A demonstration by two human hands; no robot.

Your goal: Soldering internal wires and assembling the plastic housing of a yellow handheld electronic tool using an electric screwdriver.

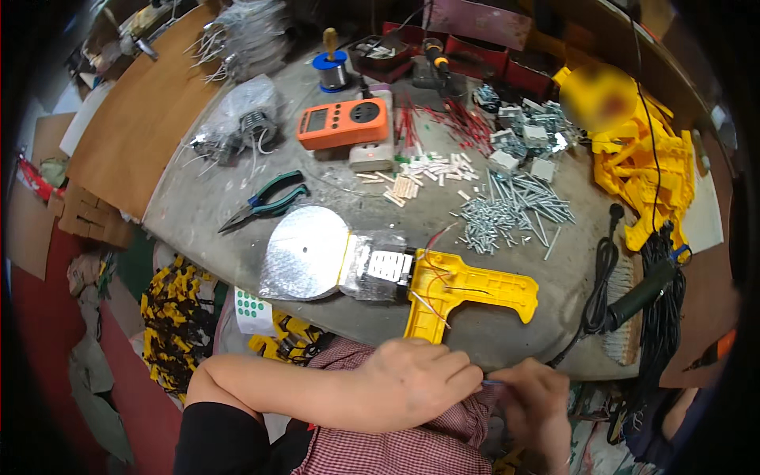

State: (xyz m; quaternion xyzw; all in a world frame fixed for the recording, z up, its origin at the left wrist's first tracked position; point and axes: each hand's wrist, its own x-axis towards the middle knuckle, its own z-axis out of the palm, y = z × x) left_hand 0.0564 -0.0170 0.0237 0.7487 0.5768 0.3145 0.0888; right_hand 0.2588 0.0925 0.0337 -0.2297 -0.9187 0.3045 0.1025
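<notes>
Both hands [475,388] meet below yellow housing [463,289]; green-dotted label sheet [252,309] left.

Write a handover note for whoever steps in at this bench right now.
Left hand and right hand meet at the bench's near edge, pinching a small thin part; too small to identify. The yellow handle shell lies open on the bench, red wires inside, joined to the silver round-plate unit. Loose screws lie behind it, green-handled pliers to the left. Done: plate unit seated in shell. Left: shell not yet closed.
</notes>
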